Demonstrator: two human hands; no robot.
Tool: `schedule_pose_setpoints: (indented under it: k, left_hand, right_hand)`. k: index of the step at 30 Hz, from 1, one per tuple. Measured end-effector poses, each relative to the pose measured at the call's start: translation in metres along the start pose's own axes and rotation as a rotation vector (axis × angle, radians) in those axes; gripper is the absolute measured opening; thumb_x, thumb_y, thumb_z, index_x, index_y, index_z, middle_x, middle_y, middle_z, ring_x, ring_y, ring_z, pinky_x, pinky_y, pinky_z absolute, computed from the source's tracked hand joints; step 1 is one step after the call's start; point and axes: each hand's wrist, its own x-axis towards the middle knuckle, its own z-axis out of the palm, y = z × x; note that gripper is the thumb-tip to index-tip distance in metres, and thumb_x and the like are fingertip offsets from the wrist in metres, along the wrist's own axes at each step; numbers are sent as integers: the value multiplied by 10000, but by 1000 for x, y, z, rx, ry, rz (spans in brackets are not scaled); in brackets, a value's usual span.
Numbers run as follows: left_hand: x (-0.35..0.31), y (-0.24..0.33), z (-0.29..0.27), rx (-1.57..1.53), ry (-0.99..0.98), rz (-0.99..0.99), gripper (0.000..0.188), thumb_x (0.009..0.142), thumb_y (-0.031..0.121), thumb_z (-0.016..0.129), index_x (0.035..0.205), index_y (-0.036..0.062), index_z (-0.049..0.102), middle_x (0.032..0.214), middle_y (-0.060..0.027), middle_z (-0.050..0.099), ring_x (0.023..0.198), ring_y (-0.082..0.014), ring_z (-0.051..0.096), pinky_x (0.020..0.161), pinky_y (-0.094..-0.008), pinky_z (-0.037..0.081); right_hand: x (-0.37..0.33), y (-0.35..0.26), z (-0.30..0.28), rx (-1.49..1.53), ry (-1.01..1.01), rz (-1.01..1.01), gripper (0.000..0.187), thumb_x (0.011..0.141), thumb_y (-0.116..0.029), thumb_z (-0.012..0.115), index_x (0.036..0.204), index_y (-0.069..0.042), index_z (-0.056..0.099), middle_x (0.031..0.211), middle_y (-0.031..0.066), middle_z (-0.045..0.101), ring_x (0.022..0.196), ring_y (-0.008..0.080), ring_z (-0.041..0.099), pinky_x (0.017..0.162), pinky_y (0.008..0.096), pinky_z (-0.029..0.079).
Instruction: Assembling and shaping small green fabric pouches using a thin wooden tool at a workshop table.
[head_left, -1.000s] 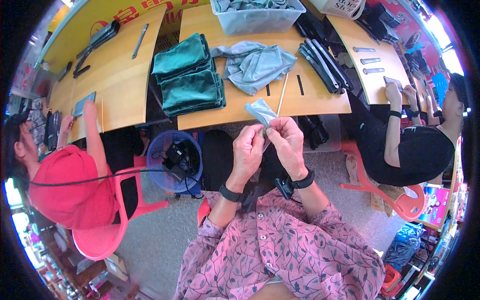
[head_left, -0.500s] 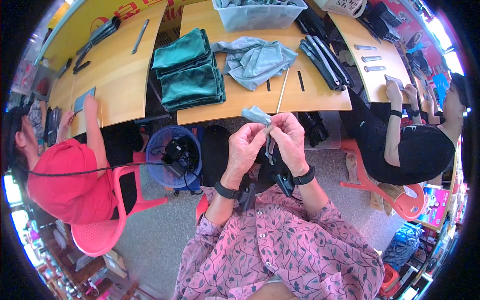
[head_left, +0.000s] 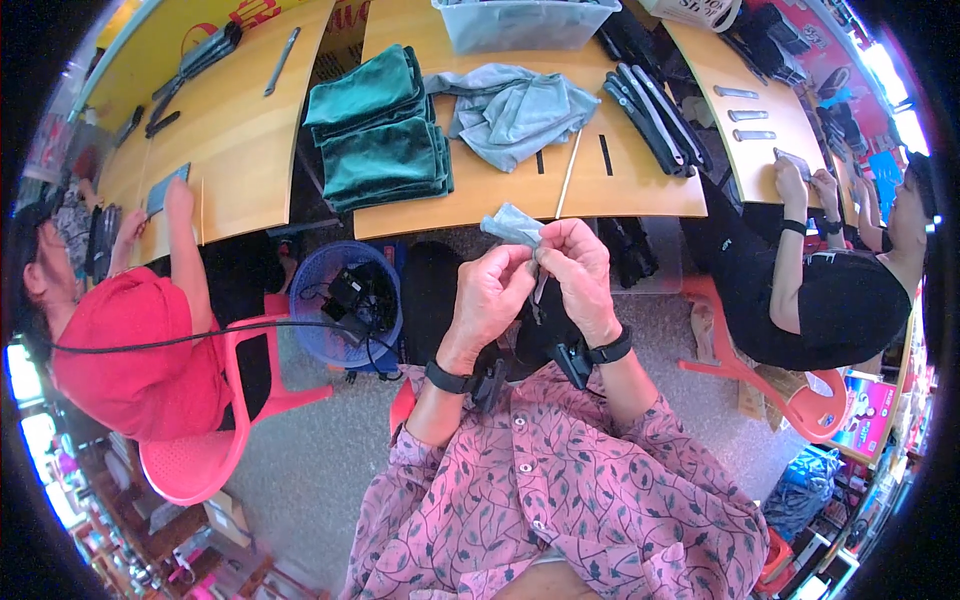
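My left hand (head_left: pixel 490 305) and my right hand (head_left: pixel 580 280) meet in front of the table edge, each pinching a small strip of grey-blue fabric (head_left: pixel 512 224). Its wider end sticks up above the fingers; a narrow tail hangs below them. What lies between the fingertips is hidden. Just beyond, a thin pale stick (head_left: pixel 568 178) lies on the table, its near end by my right hand. A crumpled grey-blue cloth (head_left: pixel 520 115) spreads on the tabletop behind, beside two stacks of folded green velvety fabric (head_left: pixel 385 168) on the left.
Grey and black fabric strips (head_left: pixel 655 120) lie at the table's right; a clear plastic bin (head_left: pixel 530 27) stands at the back. A blue basket (head_left: pixel 345 300) of cables sits on the floor. One person in red (head_left: pixel 140 350) works at left, another in black (head_left: pixel 840 305) at right.
Both hands keep their pinch on the fabric strip, with small shifts of the fingers. Its upper end has tilted slightly, and the whole view has moved a little.
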Motion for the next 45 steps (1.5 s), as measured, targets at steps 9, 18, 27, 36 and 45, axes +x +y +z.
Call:
schedule_pose_setpoints:
  k: [9, 18, 27, 36, 45]
  left_hand:
    - [3, -5, 8, 338, 116, 271, 90, 834, 15, 619, 911, -15, 655, 819, -191, 684, 733, -343, 685, 636, -386, 541]
    - [3, -24, -1, 10, 54, -99, 80, 867, 33, 619, 895, -26, 665, 721, -68, 680, 658, -102, 655, 599, -281, 531]
    - [1, -26, 2, -407, 19, -223, 111, 920, 52, 592, 958, -26, 662, 813, -22, 671, 699, -72, 632, 626, -249, 552]
    - [2, -35, 5, -347, 229, -153, 137, 914, 59, 624, 987, -50, 663, 832, -32, 678, 696, -72, 632, 630, -252, 565]
    - [-1, -33, 11, -292, 203, -161, 133, 913, 57, 630, 990, -46, 663, 812, -32, 683, 681, -79, 634, 629, -253, 559]
  right_hand:
    - [-1, 11, -3, 1, -5, 12, 188, 849, 44, 590, 1017, -41, 586, 856, -8, 606, 721, 55, 577, 627, 190, 449]
    - [4, 7, -5, 191, -40, 143, 165, 815, 21, 622, 963, -50, 596, 784, -18, 597, 645, 58, 544, 600, 190, 432]
    - [7, 6, -2, 191, -31, 172, 118, 838, -22, 662, 937, -56, 608, 745, -22, 603, 623, 59, 551, 566, 198, 435]
    - [-5, 4, 9, -586, -40, -344, 130, 802, 4, 719, 893, -17, 629, 823, 74, 569, 705, 161, 624, 566, 279, 501]
    - [-1, 19, -1, -689, -21, -471, 84, 821, 2, 658, 831, 2, 575, 808, 116, 571, 673, 250, 591, 580, 336, 468]
